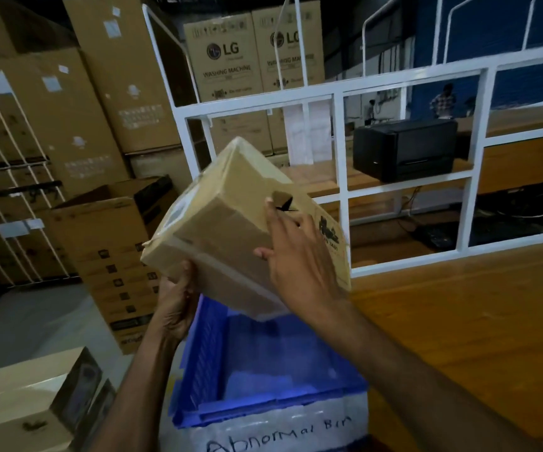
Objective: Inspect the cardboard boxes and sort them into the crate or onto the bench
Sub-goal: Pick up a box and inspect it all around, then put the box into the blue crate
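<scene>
Cardboard box (224,230): brown, taped, dark tear in one face, tilted, mid-frame above the crate.
Crate (198,353): blue plastic, open, lower centre, labelled "Abnormal Bin".
Bench (459,321): orange wood, right side.

Beyond the wooden bench (475,327) (orange-brown), a desk (315,181) carries a black printer (405,151).
</scene>
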`<control>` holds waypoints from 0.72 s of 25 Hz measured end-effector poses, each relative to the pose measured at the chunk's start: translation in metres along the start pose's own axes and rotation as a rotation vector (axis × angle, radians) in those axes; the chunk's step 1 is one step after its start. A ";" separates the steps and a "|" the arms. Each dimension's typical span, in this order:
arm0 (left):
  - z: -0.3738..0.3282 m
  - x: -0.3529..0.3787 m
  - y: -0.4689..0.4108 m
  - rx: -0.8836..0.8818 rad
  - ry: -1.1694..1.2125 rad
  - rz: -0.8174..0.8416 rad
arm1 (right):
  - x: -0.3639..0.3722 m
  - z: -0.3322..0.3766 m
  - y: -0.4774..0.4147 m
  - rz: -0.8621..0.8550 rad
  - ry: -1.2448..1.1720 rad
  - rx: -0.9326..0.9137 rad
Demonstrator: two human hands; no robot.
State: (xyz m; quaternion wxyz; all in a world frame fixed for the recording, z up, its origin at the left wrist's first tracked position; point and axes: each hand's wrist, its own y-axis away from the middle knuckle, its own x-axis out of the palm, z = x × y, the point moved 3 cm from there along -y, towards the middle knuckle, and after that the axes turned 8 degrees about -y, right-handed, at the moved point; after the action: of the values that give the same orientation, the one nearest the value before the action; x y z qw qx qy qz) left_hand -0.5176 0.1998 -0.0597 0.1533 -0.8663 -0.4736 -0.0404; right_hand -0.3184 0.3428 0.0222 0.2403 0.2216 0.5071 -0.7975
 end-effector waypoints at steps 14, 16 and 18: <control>0.005 -0.004 -0.063 0.175 -0.546 -0.086 | 0.089 -0.121 -0.045 0.156 -0.542 0.373; 0.015 -0.006 -0.063 0.171 -0.569 -0.074 | 0.097 -0.125 -0.040 0.165 -0.553 0.383; 0.026 -0.009 -0.065 0.157 -0.584 -0.025 | 0.102 -0.131 -0.038 0.163 -0.555 0.388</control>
State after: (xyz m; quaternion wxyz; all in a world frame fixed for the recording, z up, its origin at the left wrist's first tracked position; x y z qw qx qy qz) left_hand -0.5786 0.2327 -0.0715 0.0765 -0.8210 -0.5098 0.2454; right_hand -0.4074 0.4604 -0.0629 0.3853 0.0775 0.2421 -0.8871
